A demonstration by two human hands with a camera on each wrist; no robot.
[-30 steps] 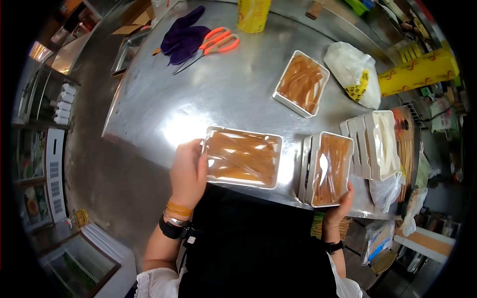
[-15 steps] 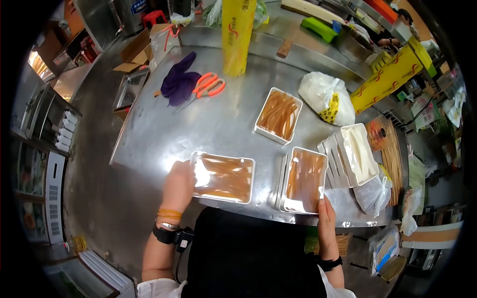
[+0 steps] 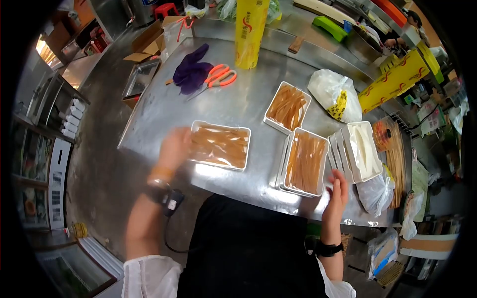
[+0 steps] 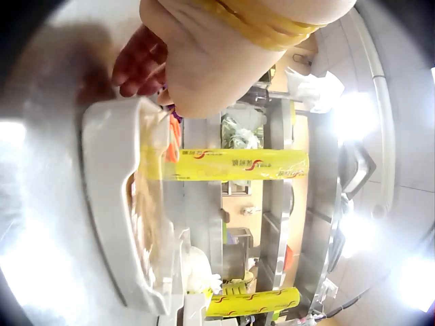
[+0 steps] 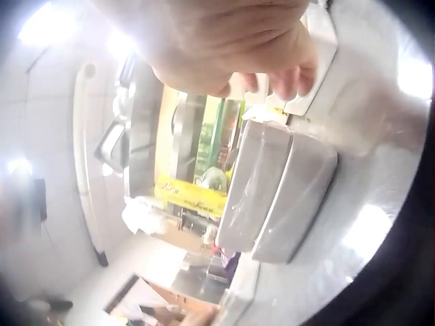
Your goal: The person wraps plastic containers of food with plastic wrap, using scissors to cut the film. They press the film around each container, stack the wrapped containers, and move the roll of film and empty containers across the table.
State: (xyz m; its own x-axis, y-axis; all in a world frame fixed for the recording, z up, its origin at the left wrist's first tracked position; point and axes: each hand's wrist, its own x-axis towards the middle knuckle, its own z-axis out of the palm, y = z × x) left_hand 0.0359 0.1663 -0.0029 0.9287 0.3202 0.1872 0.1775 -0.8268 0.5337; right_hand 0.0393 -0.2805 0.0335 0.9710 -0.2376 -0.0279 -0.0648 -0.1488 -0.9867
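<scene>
My left hand (image 3: 174,149), blurred, is at the left end of a film-wrapped white tray (image 3: 247,149) of flat brown noodle-like strips. In the left wrist view its loosely bent fingers (image 4: 139,64) hang at the corner of the white tray (image 4: 109,204). Just right of a short stack of similar wrapped trays (image 3: 304,164), my right hand (image 3: 336,198) is raised with relaxed fingers and nothing in them. The right wrist view has this hand (image 5: 231,41) above the sides of the stacked trays (image 5: 296,197).
Another tray of brown strips (image 3: 287,107) lies behind the stack. To the right are nested trays with pale contents (image 3: 365,151), plastic bags (image 3: 335,94) and thin sticks (image 3: 396,164). Scissors (image 3: 221,75), a purple cloth (image 3: 193,69) and a yellow film roll (image 3: 250,35) are farther back.
The left tray and the stack have shifted away from the body, the stack now close to the rear tray. My right hand has come off the stack's near right corner. The head view has shifted.
</scene>
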